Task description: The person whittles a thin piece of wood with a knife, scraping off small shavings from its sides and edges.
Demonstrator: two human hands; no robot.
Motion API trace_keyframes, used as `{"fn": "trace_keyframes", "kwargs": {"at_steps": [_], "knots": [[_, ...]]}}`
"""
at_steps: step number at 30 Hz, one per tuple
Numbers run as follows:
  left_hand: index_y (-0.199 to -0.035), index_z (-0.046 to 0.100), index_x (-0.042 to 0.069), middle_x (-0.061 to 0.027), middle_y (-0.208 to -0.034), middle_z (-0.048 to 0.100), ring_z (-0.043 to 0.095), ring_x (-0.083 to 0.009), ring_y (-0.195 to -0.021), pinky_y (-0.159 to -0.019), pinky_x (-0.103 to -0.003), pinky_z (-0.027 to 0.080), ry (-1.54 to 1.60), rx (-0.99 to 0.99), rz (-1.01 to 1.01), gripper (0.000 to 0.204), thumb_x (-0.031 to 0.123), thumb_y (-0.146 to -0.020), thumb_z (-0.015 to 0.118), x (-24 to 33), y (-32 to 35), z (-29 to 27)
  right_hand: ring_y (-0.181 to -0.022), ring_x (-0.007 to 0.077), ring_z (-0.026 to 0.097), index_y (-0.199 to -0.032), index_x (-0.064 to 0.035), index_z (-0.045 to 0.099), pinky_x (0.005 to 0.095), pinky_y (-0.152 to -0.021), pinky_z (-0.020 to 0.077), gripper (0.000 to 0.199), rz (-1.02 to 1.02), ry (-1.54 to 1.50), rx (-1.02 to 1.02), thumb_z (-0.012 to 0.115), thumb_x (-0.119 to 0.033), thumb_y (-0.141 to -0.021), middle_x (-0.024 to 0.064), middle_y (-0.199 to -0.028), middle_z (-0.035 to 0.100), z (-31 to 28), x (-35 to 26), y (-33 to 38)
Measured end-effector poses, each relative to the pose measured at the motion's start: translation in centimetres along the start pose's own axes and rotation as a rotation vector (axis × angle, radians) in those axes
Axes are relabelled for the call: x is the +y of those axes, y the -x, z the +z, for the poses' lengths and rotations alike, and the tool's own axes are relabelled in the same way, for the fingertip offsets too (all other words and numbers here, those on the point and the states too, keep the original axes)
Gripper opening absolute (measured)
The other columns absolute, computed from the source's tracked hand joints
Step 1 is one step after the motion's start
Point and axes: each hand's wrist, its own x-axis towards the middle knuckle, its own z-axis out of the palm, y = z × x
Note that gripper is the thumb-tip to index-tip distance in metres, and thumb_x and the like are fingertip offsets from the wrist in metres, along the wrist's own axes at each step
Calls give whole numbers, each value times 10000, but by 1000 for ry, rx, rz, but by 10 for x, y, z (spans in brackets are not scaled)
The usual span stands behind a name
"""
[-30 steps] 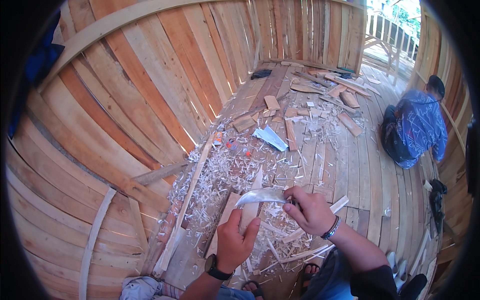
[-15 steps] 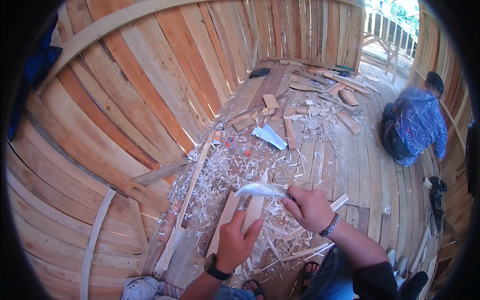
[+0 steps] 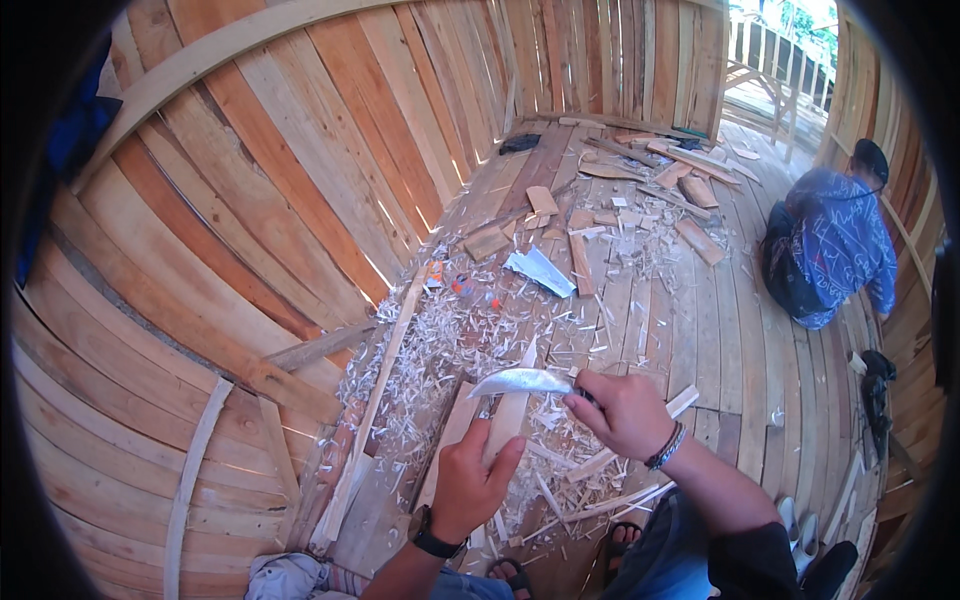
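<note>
My left hand (image 3: 474, 484) is closed round the lower end of a pale, flat piece of wood (image 3: 508, 420) whose upper end tapers to a point. In my right hand (image 3: 626, 412) is the dark handle of a large curved knife (image 3: 522, 381). Its broad silvery blade points left and lies across the wood above my left fingers. Whether the edge bites into the wood cannot be made out. Beneath my hands a thicker board (image 3: 447, 440) rests on the floor among shavings.
Curly wood shavings (image 3: 420, 345) cover the plank floor. A bluish-white sheet (image 3: 540, 272), offcuts (image 3: 700, 242) and longer boards lie farther off. At the right a person (image 3: 832, 240) in a patterned blue top sits low. A plank wall (image 3: 300, 150) rises on the left; shoes (image 3: 805, 535) stand at lower right.
The knife and my right hand have shifted very slightly, and the blade looks sharper than before. My left hand keeps its hold on the wood.
</note>
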Motion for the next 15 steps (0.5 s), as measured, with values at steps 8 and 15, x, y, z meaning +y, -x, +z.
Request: {"fn": "trace_keyframes", "kwargs": {"at_steps": [8, 15], "knots": [[-874, 533, -12, -183, -581, 563, 619, -335, -518, -466, -384, 419, -17, -11, -9, 277, 224, -916, 671, -3, 0, 0, -606, 370, 628, -882, -79, 549, 465, -538, 484, 303, 90, 7, -27, 552, -369, -970, 154, -682, 618, -3, 7, -5], [-884, 536, -17, -193, -592, 569, 619, -344, -524, -469, -393, 421, -18, -9, 6, 278, 226, -917, 666, -5, -1, 0, -602, 377, 623, -871, -77, 545, 479, -554, 486, 302, 54, -28, -28, 552, -361, -972, 162, -684, 612, -3, 5, -6]]}}
